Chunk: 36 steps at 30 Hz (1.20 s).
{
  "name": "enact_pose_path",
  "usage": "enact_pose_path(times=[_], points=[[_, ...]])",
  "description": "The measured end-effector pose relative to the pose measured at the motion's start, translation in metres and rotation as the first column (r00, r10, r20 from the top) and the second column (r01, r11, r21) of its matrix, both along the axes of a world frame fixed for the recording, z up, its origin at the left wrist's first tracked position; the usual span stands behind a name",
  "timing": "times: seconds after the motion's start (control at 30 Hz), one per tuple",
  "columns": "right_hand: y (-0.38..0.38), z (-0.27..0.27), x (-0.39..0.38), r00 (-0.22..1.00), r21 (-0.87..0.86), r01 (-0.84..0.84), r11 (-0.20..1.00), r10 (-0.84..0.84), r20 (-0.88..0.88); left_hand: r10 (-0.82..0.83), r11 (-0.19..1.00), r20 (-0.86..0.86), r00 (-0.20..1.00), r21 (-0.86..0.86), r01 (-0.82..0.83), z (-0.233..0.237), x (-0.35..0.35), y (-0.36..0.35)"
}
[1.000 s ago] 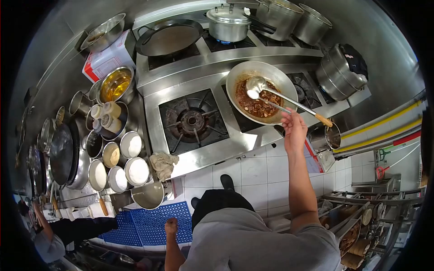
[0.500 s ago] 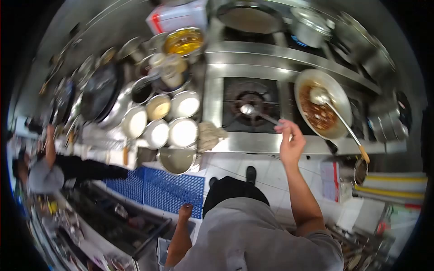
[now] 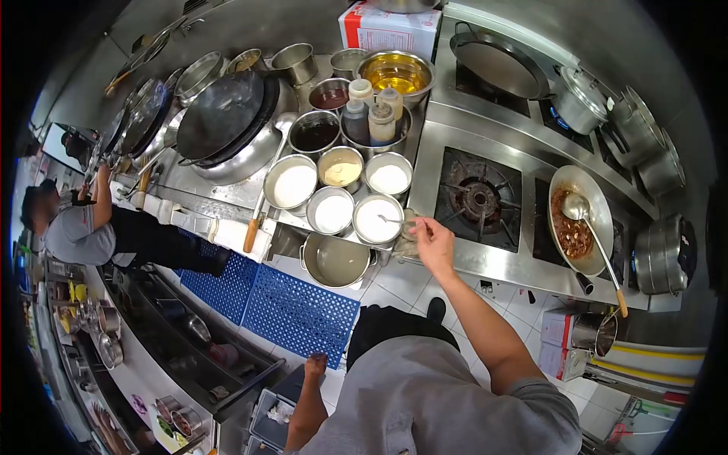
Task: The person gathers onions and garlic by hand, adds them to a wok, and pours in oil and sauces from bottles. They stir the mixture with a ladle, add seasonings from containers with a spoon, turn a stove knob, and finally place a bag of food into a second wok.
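Note:
My right hand (image 3: 433, 244) pinches the handle of a small metal spoon (image 3: 393, 221). The spoon's bowl end is in a round steel pot of white powder (image 3: 377, 232), at the front right of a cluster of seasoning pots. Next to it stand another pot of white powder (image 3: 331, 227) and one holding a pale yellow powder (image 3: 340, 173). A crumpled cloth (image 3: 406, 244) lies just under my right hand. My left hand (image 3: 315, 365) hangs low at my side, above the blue mat; its fingers are too small and dark to make out.
On the range sit a bare burner (image 3: 480, 196) and, right of it, a wok (image 3: 599, 208) with brown sauce and a ladle (image 3: 578, 208). Squeeze bottles (image 3: 381, 121) and an oil bowl (image 3: 426, 74) stand behind the pots. At left works another person (image 3: 72, 227).
My right hand has carried the spoon from over the bare burner leftward to the white powder pot. The view has turned, so the range now appears further right. My left hand still hangs down.

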State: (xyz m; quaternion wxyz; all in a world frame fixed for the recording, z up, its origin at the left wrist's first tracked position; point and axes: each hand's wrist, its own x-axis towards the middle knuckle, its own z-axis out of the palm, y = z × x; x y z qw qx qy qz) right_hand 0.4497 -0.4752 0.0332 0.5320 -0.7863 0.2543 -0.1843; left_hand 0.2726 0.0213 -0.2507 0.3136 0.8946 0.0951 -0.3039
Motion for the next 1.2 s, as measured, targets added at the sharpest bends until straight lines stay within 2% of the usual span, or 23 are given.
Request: enact_pose_path(times=[0.07, 0.17, 0.27, 0.37, 0.43, 0.47, 0.53, 0.6, 0.67, 0.7, 0.77, 0.83, 0.9, 0.97, 1.03, 1.07, 1.1, 1.13, 1.17, 1.2], points=[[0.000, 0.005, -0.003, 1.000, 0.033, 0.025, 0.999, -0.024, -0.020, -0.165, 0.984, 0.001, 0.986, 0.068, 0.165, -0.012, -0.001, 0.010], [-0.002, 0.013, -0.008, 0.999, 0.042, 0.041, 0.998, -0.039, -0.032, -0.081, 0.997, -0.020, 0.997, 0.014, 0.081, -0.043, 0.000, 0.025], [-0.006, -0.011, -0.009, 0.999, 0.117, 0.041, 0.992, -0.037, -0.039, -0.327, 0.929, -0.042, 0.944, 0.171, 0.330, -0.001, 0.025, 0.017], [-0.007, -0.011, -0.007, 0.998, 0.226, 0.027, 0.974, -0.012, -0.065, -0.347, 0.919, 0.045, 0.937, 0.217, 0.330, 0.003, 0.048, 0.010], [-0.006, -0.018, -0.007, 0.999, 0.323, 0.029, 0.946, -0.033, 0.009, -0.062, 0.997, 0.054, 0.997, -0.038, 0.065, -0.033, 0.059, 0.024], [-0.011, -0.021, -0.010, 0.997, 0.358, 0.045, 0.933, -0.065, 0.045, 0.082, 0.984, 0.043, 0.996, -0.164, -0.074, -0.037, 0.066, 0.022], [-0.021, -0.021, -0.016, 0.989, 0.437, 0.052, 0.898, -0.106, 0.101, -0.061, 0.998, 0.013, 0.998, -0.029, 0.061, -0.018, 0.080, 0.008], [-0.035, -0.008, -0.025, 0.979, 0.631, 0.074, 0.772, -0.177, 0.101, 0.031, 0.976, -0.016, 0.999, -0.216, -0.034, 0.003, 0.081, -0.011], [-0.056, 0.006, -0.042, 0.959, 0.755, 0.097, 0.649, -0.263, 0.103, 0.091, 0.991, -0.105, 0.990, -0.087, -0.100, 0.018, 0.077, -0.030], [-0.069, 0.013, -0.054, 0.945, 0.796, 0.088, 0.599, -0.303, 0.124, 0.039, 0.996, -0.105, 0.994, -0.077, -0.048, 0.018, 0.080, -0.036], [-0.100, 0.026, -0.082, 0.917, 0.849, 0.067, 0.525, -0.368, 0.155, -0.198, 0.980, -0.069, 0.978, -0.033, 0.196, -0.010, 0.079, -0.034], [-0.137, 0.047, -0.119, 0.876, 0.847, 0.110, 0.521, -0.453, 0.165, -0.414, 0.910, -0.037, 0.909, 0.004, 0.415, -0.012, 0.074, -0.046], [-0.180, 0.056, -0.161, 0.790, 0.832, 0.131, 0.538, -0.564, 0.240, -0.482, 0.872, -0.057, 0.874, 0.071, 0.485, -0.007, 0.073, -0.061], [-0.225, 0.054, -0.206, 0.695, 0.770, 0.253, 0.586, -0.664, 0.276, -0.662, 0.743, 0.027, 0.749, 0.158, 0.651, -0.003, 0.072, -0.080], [-0.258, 0.065, -0.246, 0.588, 0.599, 0.429, 0.676, -0.712, 0.384, -0.786, 0.618, 0.180, 0.591, 0.255, 0.744, 0.005, 0.071, -0.114], [-0.275, 0.067, -0.257, 0.593, 0.416, 0.604, 0.680, -0.732, 0.336, -0.641, 0.765, 0.273, 0.717, 0.152, 0.626, 0.040, 0.069, -0.149], [-0.292, 0.067, -0.267, 0.587, 0.202, 0.734, 0.649, -0.755, 0.292, -0.466, 0.874, 0.343, 0.816, 0.034, 0.484, 0.084, 0.069, -0.195], [-0.309, 0.062, -0.281, 0.670, -0.245, 0.742, 0.624, -0.705, 0.232, -0.399, 0.907, 0.349, 0.848, 0.010, 0.422, 0.104, 0.075, -0.234], [-0.326, 0.054, -0.294, 0.730, -0.642, 0.580, 0.502, -0.669, 0.136, -0.325, 0.936, 0.353, 0.877, -0.010, 0.351, 0.121, 0.079, -0.267], [-0.335, 0.046, -0.292, 0.764, -0.908, 0.287, 0.304, -0.644, 0.026, -0.264, 0.943, 0.357, 0.896, -0.100, 0.318, 0.144, 0.084, -0.301]])
